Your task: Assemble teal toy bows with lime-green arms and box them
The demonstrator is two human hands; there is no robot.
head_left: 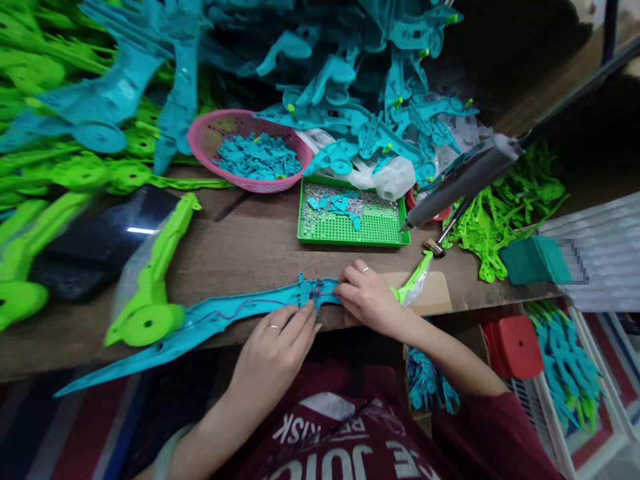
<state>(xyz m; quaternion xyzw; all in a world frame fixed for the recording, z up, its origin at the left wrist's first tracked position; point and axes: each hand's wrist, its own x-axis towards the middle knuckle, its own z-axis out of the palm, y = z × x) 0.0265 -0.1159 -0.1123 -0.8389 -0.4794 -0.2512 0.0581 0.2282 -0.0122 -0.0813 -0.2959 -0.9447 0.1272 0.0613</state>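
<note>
A long blue plastic half-shell (200, 319) lies hollow side up along the table's front edge, its pointed end reaching past the edge at left. A thin dark red wire (245, 304) runs inside it to a bunch of wires near the middle. My left hand (275, 347) grips the shell's near edge by those wires, fingers together. At the shell's right end, my right hand (369, 297) is closed with bent fingers; its fingertips hide what they pinch. A small blue piece (305, 289) stands upright in the shell just beyond my left fingertips.
Behind are a green tray (350, 235) of screws and small blue pieces, and a pink basket (200, 143). A grey power screwdriver (460, 177) hangs at right near a hammer (435, 247). Green shells (155, 293) and a black glossy object (95, 260) lie left.
</note>
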